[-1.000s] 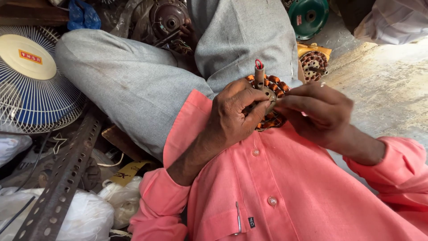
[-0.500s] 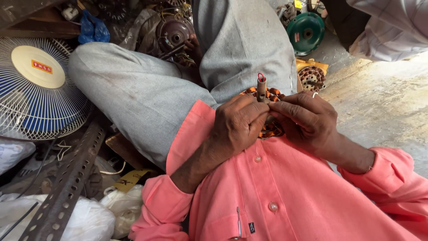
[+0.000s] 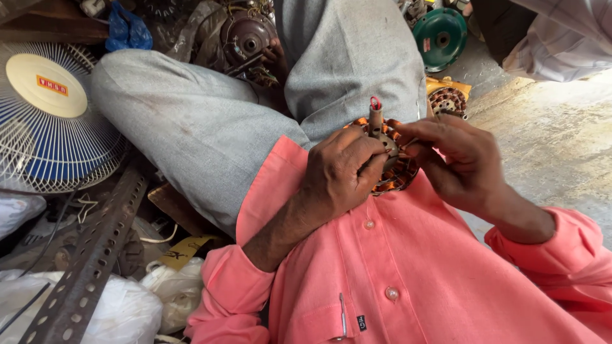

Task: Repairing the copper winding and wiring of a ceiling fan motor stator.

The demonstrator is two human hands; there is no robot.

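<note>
Gripping round copper-wound motor stator (image 3: pixel 398 175), frame centre: left hand (image 3: pixel 341 172) clenched around it; right hand (image 3: pixel 456 159) pinching its rim; winding work mid-step, steady hold needed.

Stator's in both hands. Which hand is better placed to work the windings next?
Probably the right hand. Its fingers are free and pinch at the rim of the stator by the coils. The left hand is wrapped around the stator, steadying it below the shaft.

Red rectangular label (image 3: pixel 51 85) on cream fan hub at left; yellow tag (image 3: pixel 180 252) beside metal bar
</note>
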